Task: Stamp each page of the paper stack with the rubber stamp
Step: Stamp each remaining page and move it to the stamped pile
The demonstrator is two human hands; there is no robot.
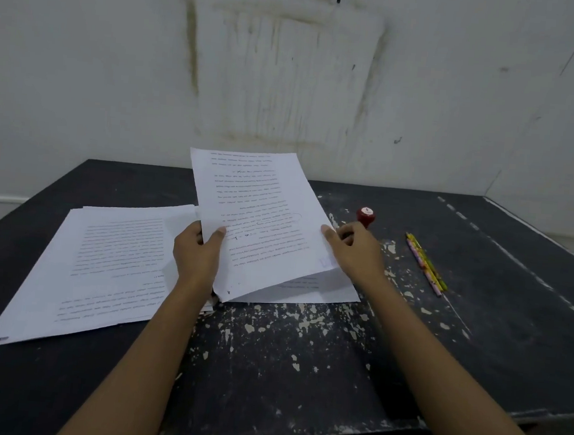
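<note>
My left hand and right hand pinch the lifted page (mid-frame). Next, I'd lay it left, then grab the rubber stamp.

We hold both bare forearms extended forward, converging slightly. Our left hand pinches the raised sheet at its left edge, thumb on top, fingers behind. Our right hand sets its thumb on the right edge. Its fingers are curled, though whether they grip is unclear.
</note>
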